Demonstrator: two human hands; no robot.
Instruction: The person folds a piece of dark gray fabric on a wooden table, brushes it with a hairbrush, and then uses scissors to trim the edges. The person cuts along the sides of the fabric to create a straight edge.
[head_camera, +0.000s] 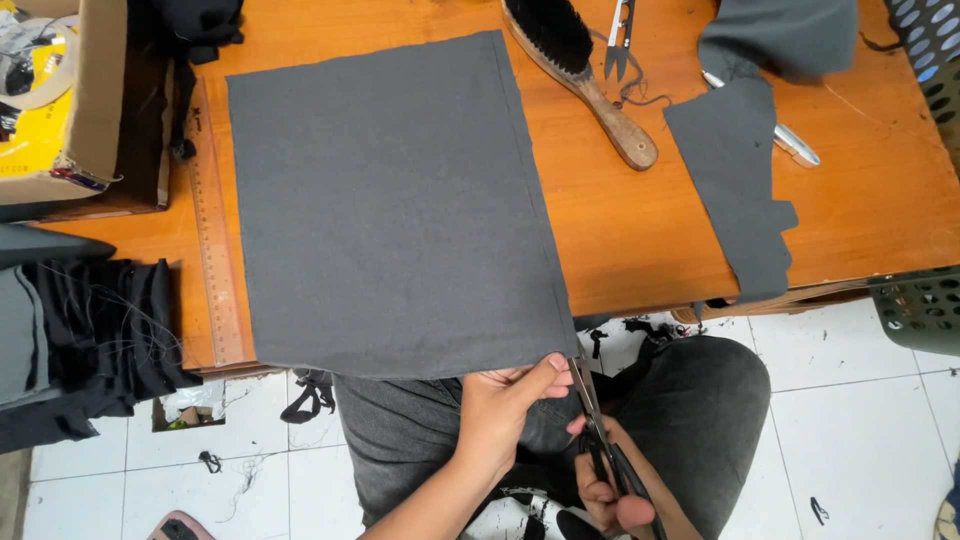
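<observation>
The person is sitting at an orange wooden table (640, 230) w/ a large rectangle of dark grey fabric (395, 205) spread flat on it, the near edge overhanging the table toward the lap. The left hand (505, 400) is pinching the fabric's near right corner, thumb on top, fingers curled under, keeping that corner taut. The right hand (610, 480) is closed round the handles of a pair of scissors (595, 425), fingers through the loops; the blades are pointing up and away from the body, tips just at the bottom of the fabric's right edge, touching or nearly so (can't tell if the blades are parted, they're too narrow in view).

As for progress: judging from how things lie, the cut along the right edge is only starting. A thin seam or fold line is running parallel to that edge all the way to the far end, and the strip beside it is looking intact, so nearly the whole length seems left to do.

Other things about: a wooden ruler (212, 240) is lying along the fabric's left edge, partly under it. A wooden-handled brush (585, 75) w/ black bristles and small thread snips (620, 40) are sitting at the far side. An irregular grey offcut (735, 190) is lying well to the right, over a silvery tool (795, 145), w/ more grey cloth (780, 35) beyond. A stack of dark cloth (90, 335) is at left, a cardboard box (70, 90) above it. Thread scraps are dotting the white tile floor (850, 430).
</observation>
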